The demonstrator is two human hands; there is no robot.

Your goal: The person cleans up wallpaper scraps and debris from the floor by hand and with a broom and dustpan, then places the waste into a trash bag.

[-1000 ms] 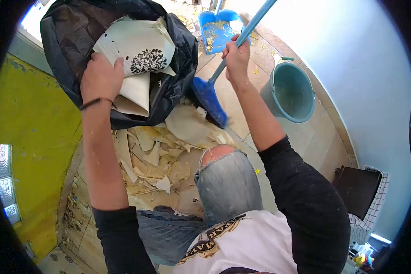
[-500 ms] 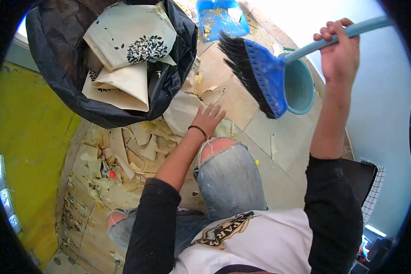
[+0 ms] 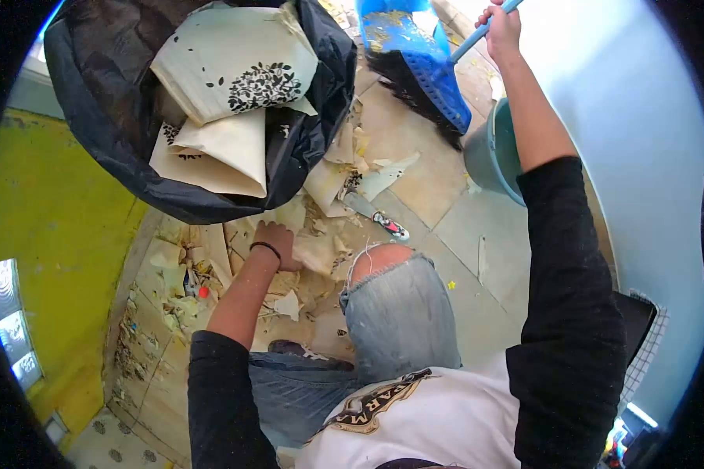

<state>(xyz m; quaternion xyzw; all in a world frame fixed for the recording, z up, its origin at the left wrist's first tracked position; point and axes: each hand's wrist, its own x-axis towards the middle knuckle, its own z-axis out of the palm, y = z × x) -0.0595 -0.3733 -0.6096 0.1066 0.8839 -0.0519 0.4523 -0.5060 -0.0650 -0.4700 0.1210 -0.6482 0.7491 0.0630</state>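
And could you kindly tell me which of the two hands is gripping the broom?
The right hand, closed around the light-blue broom handle; the left hand is instead down among the paper scraps.

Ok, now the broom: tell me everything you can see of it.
The broom has a blue head, plastic by its look, with dark bristles and a paler blue handle. The right hand grips the handle, which runs out of the picture at the top. The head slants, bristles facing lower left, and overlaps the dustpan in this view; whether they touch, I cannot tell.
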